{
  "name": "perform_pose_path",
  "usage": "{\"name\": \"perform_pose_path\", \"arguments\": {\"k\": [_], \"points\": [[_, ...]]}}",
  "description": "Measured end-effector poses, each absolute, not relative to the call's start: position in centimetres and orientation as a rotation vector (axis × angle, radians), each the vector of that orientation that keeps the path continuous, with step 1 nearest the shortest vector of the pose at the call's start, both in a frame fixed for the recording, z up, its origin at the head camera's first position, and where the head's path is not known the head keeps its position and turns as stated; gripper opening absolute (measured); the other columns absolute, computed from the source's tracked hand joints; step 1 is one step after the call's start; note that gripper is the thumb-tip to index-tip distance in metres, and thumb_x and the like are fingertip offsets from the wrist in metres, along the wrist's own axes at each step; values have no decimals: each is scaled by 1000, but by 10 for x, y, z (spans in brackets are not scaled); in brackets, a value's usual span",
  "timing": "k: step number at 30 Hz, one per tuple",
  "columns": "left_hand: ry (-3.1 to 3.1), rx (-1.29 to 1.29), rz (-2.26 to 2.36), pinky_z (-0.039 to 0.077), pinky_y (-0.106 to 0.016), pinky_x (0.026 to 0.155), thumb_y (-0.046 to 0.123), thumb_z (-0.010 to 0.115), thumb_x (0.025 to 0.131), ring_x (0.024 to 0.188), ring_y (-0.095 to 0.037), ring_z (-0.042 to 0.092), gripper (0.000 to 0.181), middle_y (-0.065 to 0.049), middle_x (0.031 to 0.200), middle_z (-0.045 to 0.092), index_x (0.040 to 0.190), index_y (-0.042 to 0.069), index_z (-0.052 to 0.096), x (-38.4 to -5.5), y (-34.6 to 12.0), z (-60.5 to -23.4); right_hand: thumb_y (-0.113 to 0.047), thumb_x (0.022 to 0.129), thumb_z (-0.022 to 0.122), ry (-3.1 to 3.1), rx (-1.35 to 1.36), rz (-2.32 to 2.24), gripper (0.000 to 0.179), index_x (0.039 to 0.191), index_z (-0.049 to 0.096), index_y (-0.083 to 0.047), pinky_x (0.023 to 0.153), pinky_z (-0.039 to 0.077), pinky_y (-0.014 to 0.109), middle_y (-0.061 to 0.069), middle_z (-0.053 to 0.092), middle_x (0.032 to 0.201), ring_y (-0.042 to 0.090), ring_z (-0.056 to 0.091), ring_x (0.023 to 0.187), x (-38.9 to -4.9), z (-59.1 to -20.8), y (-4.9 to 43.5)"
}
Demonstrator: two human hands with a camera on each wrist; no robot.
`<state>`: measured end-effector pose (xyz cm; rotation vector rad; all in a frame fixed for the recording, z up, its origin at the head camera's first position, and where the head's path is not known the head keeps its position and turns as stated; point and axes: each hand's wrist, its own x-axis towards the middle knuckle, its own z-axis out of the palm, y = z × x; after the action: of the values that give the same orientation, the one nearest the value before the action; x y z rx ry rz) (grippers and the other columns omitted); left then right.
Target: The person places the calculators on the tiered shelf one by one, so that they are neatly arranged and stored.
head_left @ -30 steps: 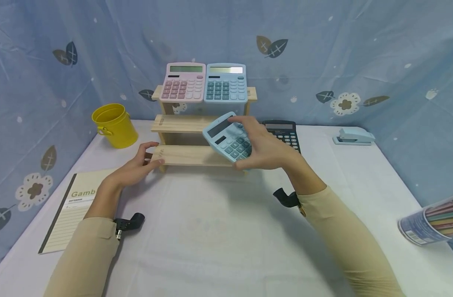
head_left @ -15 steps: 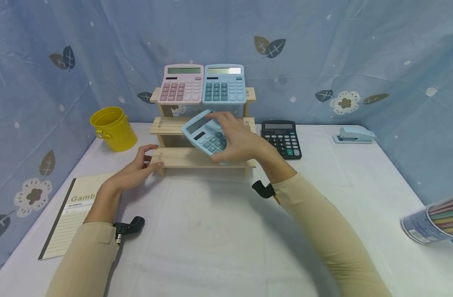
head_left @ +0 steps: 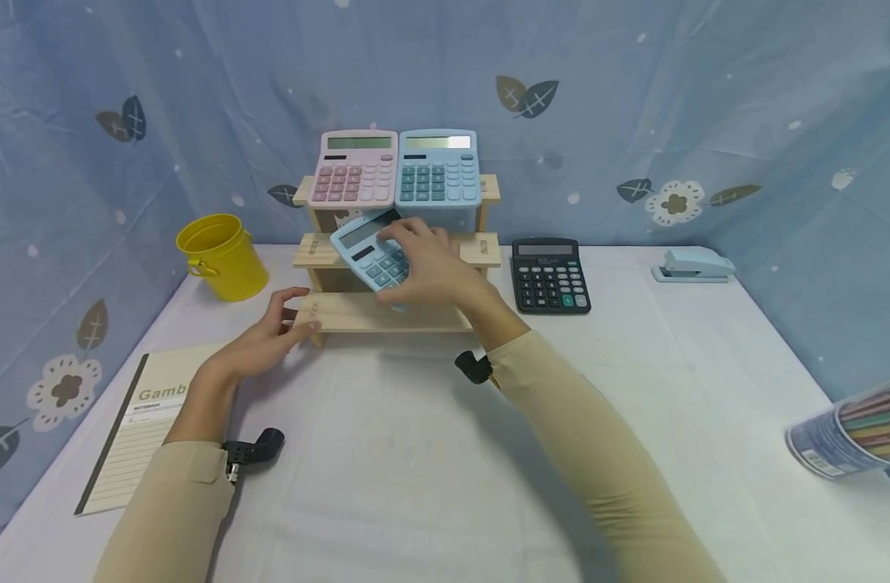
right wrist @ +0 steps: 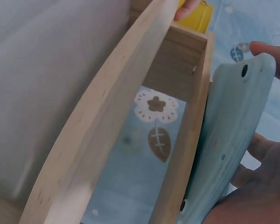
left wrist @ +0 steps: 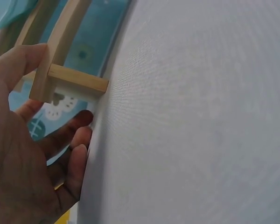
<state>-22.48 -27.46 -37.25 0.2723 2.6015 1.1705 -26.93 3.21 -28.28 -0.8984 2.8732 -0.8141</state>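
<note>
Cylindrical canister (head_left: 827, 445) at far right contains coloured pencils (head_left: 882, 429). Tilted light-blue calculator (head_left: 372, 253) is pinched between the right hand's (head_left: 433, 271) thumb and fingers, display end projecting left beyond the grip; left hand (head_left: 264, 342) grips the wooden rack's (head_left: 379, 314) lower left end.

A yellow bucket (head_left: 229, 263) stands beyond a notebook (head_left: 147, 421) (partly hidden).

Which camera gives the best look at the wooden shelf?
The head view: it shows the wooden shelf with three tiers, partly covered by the right hand and held calculator. The left wrist view catches one end by the left hand; the right wrist view shows it close up, cropped.
</note>
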Motion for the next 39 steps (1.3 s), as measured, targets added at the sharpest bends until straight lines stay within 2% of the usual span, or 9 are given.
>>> {"name": "perform_pose_path", "arguments": {"k": [6, 11, 16, 21, 25, 29, 34, 39], "points": [[2600, 260, 1168, 36, -59, 105, 44, 50, 107, 136, -43, 43, 74, -28, 151, 38, 161, 27, 2, -226, -275, -372, -48, 77, 79, 2918, -834, -798, 82, 150, 47, -26, 112, 31, 56, 4, 32, 162, 36, 34, 136, -272, -281, 26], [2603, 257, 1171, 34, -62, 107, 42, 50, 107, 137, -44, 42, 74, -30, 151, 38, 161, 26, 2, -225, -275, -371, -60, 80, 78, 2976, -752, -771, 84, 151, 47, -28, 111, 34, 55, 4, 32, 163, 36, 35, 136, -276, -283, 17], [2603, 258, 1170, 35, -60, 106, 43, 49, 107, 136, -43, 43, 74, -30, 150, 39, 161, 26, 2, -223, -276, -371, -72, 85, 68, 2991, -732, -707, 89, 156, 44, -24, 113, 33, 53, 7, 34, 163, 37, 36, 136, -280, -284, 10], [2605, 247, 1168, 35, -61, 107, 45, 49, 107, 136, -43, 43, 74, -29, 151, 38, 161, 27, 2, -224, -274, -369, -61, 89, 71, 2830, -845, -736, 90, 160, 38, -17, 123, 23, 53, 14, 21, 170, 41, 23, 154, -283, -274, 17], [2602, 228, 1147, 32, -64, 108, 46, 48, 107, 138, -44, 39, 75, -30, 153, 35, 162, 27, 0, -226, -273, -369, -43, 90, 76, 2746, -924, -749, 87, 160, 36, -13, 126, 15, 51, 15, 13, 172, 34, 16, 158, -286, -273, 23], [2595, 224, 1151, 32, -65, 108, 44, 48, 107, 139, -45, 38, 75, -31, 153, 35, 162, 26, 0, -227, -274, -371, -40, 90, 78, 2789, -939, -805, 83, 157, 40, -10, 127, 11, 51, 15, 21, 170, 29, 19, 158, -289, -281, 20], [2590, 225, 1162, 34, -62, 106, 45, 49, 107, 137, -44, 40, 75, -30, 152, 36, 162, 27, 1, -225, -274, -373, -47, 85, 83, 2870, -899, -903, 86, 154, 45, -12, 125, 20, 44, 10, 36, 163, 28, 32, 151, -292, -291, 12], [2594, 233, 1159, 35, -61, 106, 46, 49, 107, 136, -43, 42, 74, -29, 151, 38, 161, 28, 2, -225, -273, -372, -46, 83, 85, 2913, -871, -992, 86, 152, 46, -12, 122, 28, 41, 10, 41, 158, 29, 38, 145, -293, -294, 5]]}}
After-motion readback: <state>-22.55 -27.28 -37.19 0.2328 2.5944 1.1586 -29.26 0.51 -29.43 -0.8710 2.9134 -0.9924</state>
